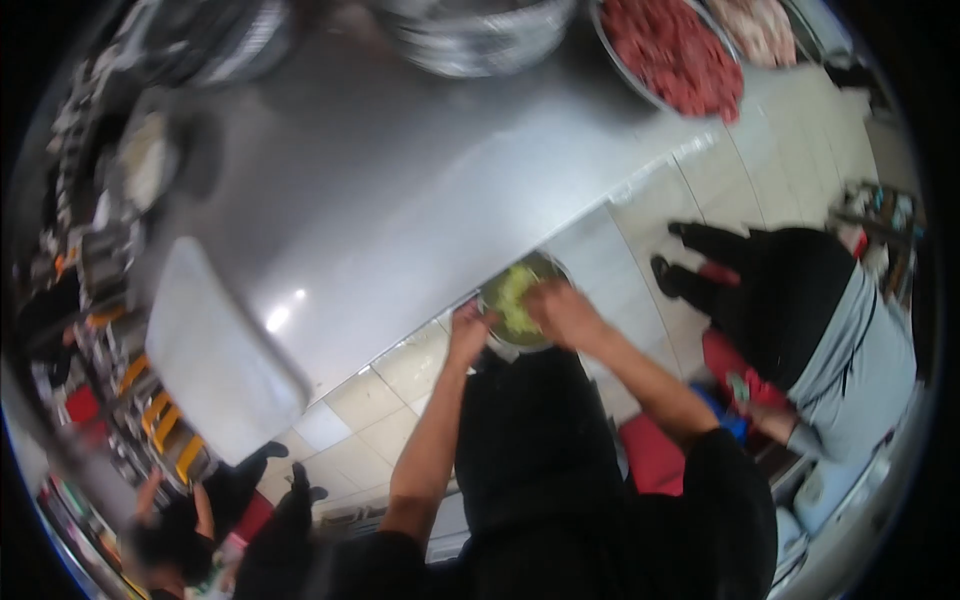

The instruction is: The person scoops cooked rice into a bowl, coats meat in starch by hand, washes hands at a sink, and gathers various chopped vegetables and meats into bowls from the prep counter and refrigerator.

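A round metal bowl [550, 266] rests at the table's near edge, close against my body. In it lies a pale green, finely cut food, perhaps shredded vegetable [516, 298]. My left hand [470, 332] is closed on the bowl's left rim. Over the right side of the bowl, my right hand [563, 314] reaches down to the green food; its fingers are blurred and partly hidden, so their grip is unclear.
A steel table [400, 200] bears a white cutting board [215, 350], stacked metal bowls [480, 45] and a bowl of raw red meat [670, 55]. One person [800, 310] bends over at right; another person [180, 530] is at lower left. Tiled floor [630, 270] lies beyond the edge.
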Demonstrator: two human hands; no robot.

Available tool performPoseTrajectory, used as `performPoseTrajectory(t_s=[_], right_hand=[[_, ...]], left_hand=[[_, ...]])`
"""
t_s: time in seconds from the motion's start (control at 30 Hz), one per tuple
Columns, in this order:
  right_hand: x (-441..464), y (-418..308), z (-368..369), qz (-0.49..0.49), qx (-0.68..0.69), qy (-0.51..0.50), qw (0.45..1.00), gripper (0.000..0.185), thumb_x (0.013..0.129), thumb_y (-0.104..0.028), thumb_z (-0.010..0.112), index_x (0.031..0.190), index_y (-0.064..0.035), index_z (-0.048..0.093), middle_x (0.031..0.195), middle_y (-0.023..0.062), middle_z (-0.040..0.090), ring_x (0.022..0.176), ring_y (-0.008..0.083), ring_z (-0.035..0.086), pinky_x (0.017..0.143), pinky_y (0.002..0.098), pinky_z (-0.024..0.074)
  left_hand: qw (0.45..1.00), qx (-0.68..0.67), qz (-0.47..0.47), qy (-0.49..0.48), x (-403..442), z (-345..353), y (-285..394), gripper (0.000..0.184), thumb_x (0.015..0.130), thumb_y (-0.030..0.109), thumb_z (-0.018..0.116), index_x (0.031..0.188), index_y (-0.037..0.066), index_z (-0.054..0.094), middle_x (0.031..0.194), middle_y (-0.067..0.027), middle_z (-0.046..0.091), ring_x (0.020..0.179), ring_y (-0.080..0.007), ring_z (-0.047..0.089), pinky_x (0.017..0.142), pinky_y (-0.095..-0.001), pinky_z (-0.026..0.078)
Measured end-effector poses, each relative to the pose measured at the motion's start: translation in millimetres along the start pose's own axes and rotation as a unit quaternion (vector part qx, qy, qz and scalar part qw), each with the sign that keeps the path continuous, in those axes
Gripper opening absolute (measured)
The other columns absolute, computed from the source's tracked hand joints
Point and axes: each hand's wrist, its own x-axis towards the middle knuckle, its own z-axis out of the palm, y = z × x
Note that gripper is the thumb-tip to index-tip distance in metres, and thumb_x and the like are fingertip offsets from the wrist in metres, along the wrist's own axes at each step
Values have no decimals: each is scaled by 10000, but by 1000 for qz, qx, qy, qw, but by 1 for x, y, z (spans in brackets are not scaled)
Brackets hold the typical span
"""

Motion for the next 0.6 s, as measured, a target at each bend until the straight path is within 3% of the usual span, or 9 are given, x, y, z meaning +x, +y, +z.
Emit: performPoseTrajectory(t_s=[0.1, 0.17, 0.2, 0.3, 0.33, 0.4, 0.47, 0.53, 0.6], right_hand=[[-47, -54, -30, -70, -47, 72, 994, 398, 761, -52, 600, 1159, -62, 593, 1105, 158, 604, 1119, 375, 496, 981, 508, 350], [-63, -84, -63, -52, 32, 91, 994, 414, 759, -22, 589, 1173, -47, 577, 938, 180, 633, 974, 385, 569, 887, 430, 449], [-68, -101, -80, -33, 65, 113, 991, 370, 764, -35, 616, 1134, -37, 598, 852, 191, 643, 810, 369, 619, 734, 390, 513], [-56, -146, -109, -116, 129, 205, 963, 206, 756, -66, 673, 959, -34, 665, 795, 160, 658, 683, 332, 640, 609, 378, 523], [-51, -162, -121, -147, 121, 211, 959, 152, 751, -74, 688, 898, -36, 680, 787, 148, 662, 661, 319, 645, 590, 372, 523], [-27, -199, -148, -243, 69, 225, 941, 114, 741, -79, 688, 852, -54, 687, 750, 105, 644, 717, 287, 621, 666, 368, 506], [13, -227, -157, -364, 52, 273, 889, 120, 731, -91, 682, 848, -65, 684, 725, 82, 619, 764, 268, 594, 710, 376, 482], [44, -259, -162, -291, 107, 208, 928, 160, 721, -127, 724, 862, -58, 696, 835, 86, 631, 847, 269, 568, 787, 370, 463], [74, -290, -178, -340, 77, 252, 903, 258, 721, -148, 736, 955, -56, 682, 890, 80, 641, 899, 270, 575, 815, 387, 455]], left_hand=[[993, 111, -36, -34, -50, 7, 28, 307, 791, -40, 552, 1081, 23, 633, 964, -33, 660, 840, -110, 580, 760, -270, 476], [995, 95, -14, -33, -90, 15, 47, 285, 793, -35, 551, 1064, 12, 623, 916, -12, 646, 831, -97, 572, 743, -257, 474], [993, 105, -7, -52, -114, 18, 80, 321, 786, -42, 553, 1097, 13, 613, 918, -12, 645, 845, -94, 567, 738, -253, 473], [992, 106, 61, -14, -158, 4, 123, 363, 713, -68, 584, 1069, -17, 635, 925, -56, 650, 842, -113, 577, 745, -262, 475], [997, 26, 65, -14, -167, -5, 135, 368, 709, -68, 586, 1069, -15, 637, 923, -58, 658, 838, -111, 587, 738, -261, 481], [995, -45, 88, 17, -181, -26, 170, 359, 695, -74, 593, 1045, -18, 644, 889, -57, 668, 809, -103, 596, 725, -254, 485], [987, 6, 126, 104, -178, -57, 196, 301, 711, -63, 581, 1000, -20, 654, 843, -70, 674, 720, -109, 605, 660, -239, 490], [970, -81, 152, 169, -167, -89, 220, 225, 727, -33, 562, 932, -22, 655, 771, -75, 662, 636, -121, 606, 573, -237, 483], [945, -88, 206, 239, -131, -149, 218, 154, 740, 13, 548, 857, -25, 641, 721, -77, 643, 542, -134, 572, 527, -228, 477]])
